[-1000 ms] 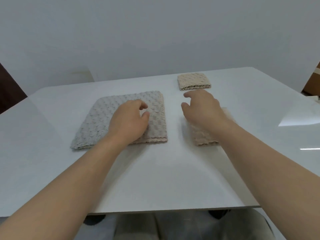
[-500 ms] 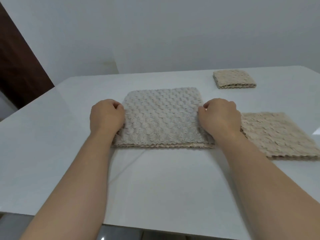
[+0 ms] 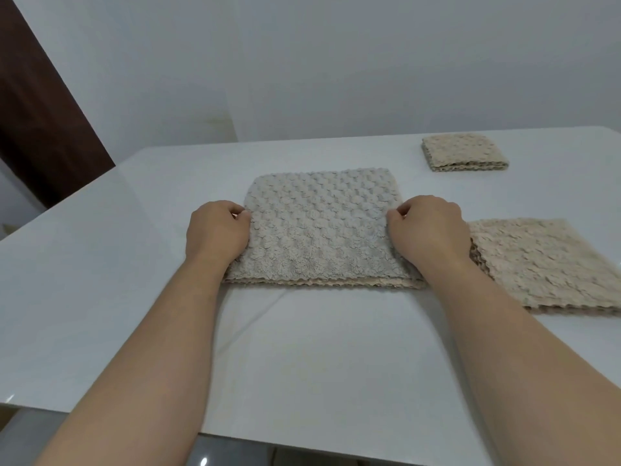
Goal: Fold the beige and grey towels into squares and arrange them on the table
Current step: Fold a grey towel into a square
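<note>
Both hands on the grey towel, one per side edge

Left hand (image 3: 216, 230): fingers curled, pinching the left edge of the grey bobble-textured towel (image 3: 322, 227), thumb on top. Right hand (image 3: 428, 230): same grip on the right edge, knuckles up.

The grey bobble-textured towel lies flat at mid-table on the glossy white table (image 3: 302, 348). It is folded into a rough rectangle, with layered edges showing along the near side and a beige underside visible at the hem.

Two more pieces sit to the right. The large flat folded beige towel (image 3: 544, 264) is just beside the right wrist, and its left corner is hidden behind that wrist. I can't tell whether it touches the grey one. The small thick beige folded square (image 3: 465, 153) sits near the far right edge, well apart from both.

Background is a plain white wall (image 3: 336, 62), with a dark brown panel (image 3: 37, 112) at far left.
</note>
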Demonstrator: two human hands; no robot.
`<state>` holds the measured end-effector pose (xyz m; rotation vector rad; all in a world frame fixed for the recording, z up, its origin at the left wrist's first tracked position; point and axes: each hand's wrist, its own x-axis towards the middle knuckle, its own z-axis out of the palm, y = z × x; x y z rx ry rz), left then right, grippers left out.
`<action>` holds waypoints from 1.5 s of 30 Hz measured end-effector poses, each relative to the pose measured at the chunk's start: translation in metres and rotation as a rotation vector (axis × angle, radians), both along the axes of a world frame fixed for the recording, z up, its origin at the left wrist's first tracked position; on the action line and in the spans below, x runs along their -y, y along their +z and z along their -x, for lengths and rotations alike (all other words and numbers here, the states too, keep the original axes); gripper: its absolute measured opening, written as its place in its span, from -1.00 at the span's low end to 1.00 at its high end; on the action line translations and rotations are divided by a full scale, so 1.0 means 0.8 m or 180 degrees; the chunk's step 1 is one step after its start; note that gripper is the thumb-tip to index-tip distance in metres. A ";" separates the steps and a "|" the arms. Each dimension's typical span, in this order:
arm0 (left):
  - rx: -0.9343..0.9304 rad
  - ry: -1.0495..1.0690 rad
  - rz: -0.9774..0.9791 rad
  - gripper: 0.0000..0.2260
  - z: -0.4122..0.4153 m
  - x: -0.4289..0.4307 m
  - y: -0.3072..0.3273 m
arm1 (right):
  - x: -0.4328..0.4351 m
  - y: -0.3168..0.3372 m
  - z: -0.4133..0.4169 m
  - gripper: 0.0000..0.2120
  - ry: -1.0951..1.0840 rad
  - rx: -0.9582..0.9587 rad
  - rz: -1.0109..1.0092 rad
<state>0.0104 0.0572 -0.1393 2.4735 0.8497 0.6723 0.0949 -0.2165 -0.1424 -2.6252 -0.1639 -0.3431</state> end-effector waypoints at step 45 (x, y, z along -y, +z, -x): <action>0.1673 -0.1045 0.2273 -0.57 0.011 0.031 0.029 | -0.002 0.031 0.017 -0.61 0.0597 -0.0690 -0.3143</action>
